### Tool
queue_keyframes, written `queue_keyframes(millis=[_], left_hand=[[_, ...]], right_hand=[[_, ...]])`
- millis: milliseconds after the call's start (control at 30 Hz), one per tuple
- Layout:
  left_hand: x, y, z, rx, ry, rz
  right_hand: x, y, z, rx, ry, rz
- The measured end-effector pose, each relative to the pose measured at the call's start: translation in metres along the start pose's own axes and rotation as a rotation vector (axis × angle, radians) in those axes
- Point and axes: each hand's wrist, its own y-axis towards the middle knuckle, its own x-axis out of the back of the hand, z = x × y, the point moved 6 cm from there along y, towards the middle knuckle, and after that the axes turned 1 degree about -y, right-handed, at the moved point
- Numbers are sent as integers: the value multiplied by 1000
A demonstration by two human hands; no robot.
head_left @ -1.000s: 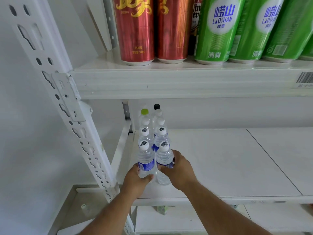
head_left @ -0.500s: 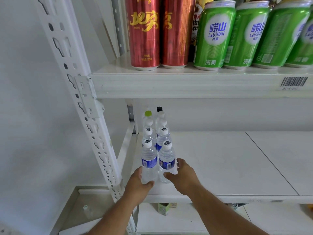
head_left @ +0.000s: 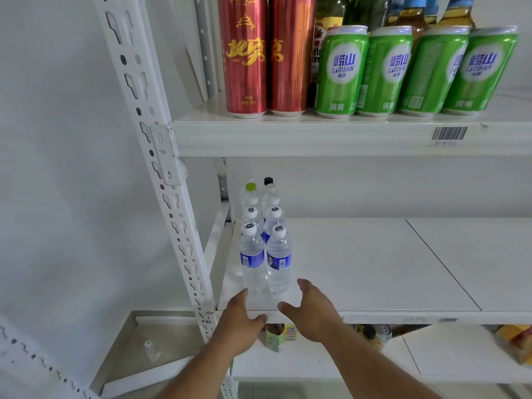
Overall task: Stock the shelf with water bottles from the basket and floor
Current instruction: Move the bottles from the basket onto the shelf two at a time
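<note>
Two rows of clear plastic water bottles with blue labels (head_left: pixel 264 254) stand upright at nine o'clock on the white metal shelf (head_left: pixel 374 269). At six o'clock, left hand (head_left: pixel 240 321) and right hand (head_left: pixel 312 311) hover with fingers spread, gripping nothing.

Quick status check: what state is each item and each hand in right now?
Front water bottles: upright, capped, side by side, released.
Rear bottles: upright, two rows behind.
Left hand: open, holding nothing.
Right hand: open, holding nothing.
Green cans: upright, upper shelf.
Red cans: upright, beside them.
</note>
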Motion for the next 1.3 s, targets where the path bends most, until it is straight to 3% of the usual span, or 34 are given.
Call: queue_keyframes(millis=[200,433,867,1300], left_hand=[[-4,-39,-3,-41,79,-7],[-39,-97,17,69,199,0],[-163,-205,129,384,248,201],[-203,-175,255,557,98,286]], right_hand=[[-6,-29,-10,173,-259,45],[-24,-77,-77,240,-470,123],[-98,-150,-245,-56,-296,418],[-200,-132,-318,-385,-147,491]])
